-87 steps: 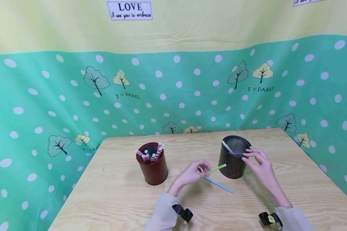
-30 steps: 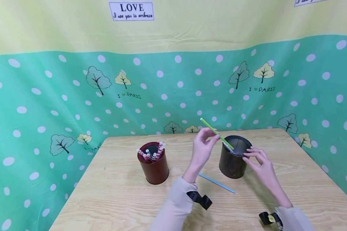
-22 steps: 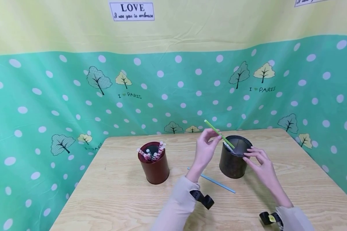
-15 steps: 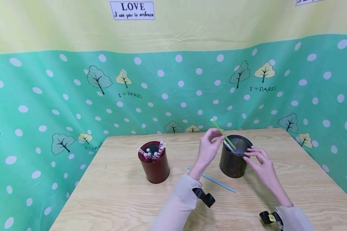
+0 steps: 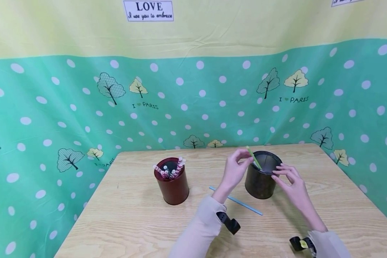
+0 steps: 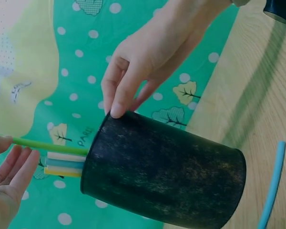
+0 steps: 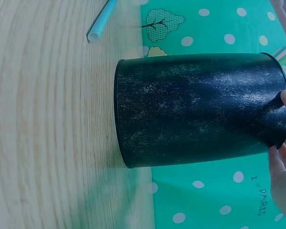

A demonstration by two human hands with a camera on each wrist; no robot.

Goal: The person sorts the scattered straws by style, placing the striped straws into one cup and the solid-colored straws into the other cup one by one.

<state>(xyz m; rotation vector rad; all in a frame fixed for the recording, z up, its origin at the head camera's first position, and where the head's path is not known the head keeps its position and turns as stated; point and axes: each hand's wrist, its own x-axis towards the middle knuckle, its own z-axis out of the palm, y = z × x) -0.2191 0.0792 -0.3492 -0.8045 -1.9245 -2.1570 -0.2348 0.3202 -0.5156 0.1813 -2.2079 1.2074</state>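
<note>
In the head view, my left hand pinches a green straw that slants down into the mouth of a black cylindrical container. My right hand grips the rim on the other side, thumb outside. The left wrist view has the green straw beside the ends of white, blue and yellow straws poking out of the container. Its lower end is hidden inside. A blue straw lies on the table in front of the container, partly behind my left wrist.
To the left stands a dark red container with several striped straws sticking out. Both containers are upright on the wooden table. A patterned green and yellow curtain hangs behind the table.
My left hand has lifted the green straw from low beside the black container to its mouth, tilted it steeper and lowered it further in. My right hand has stayed on the rim.
</note>
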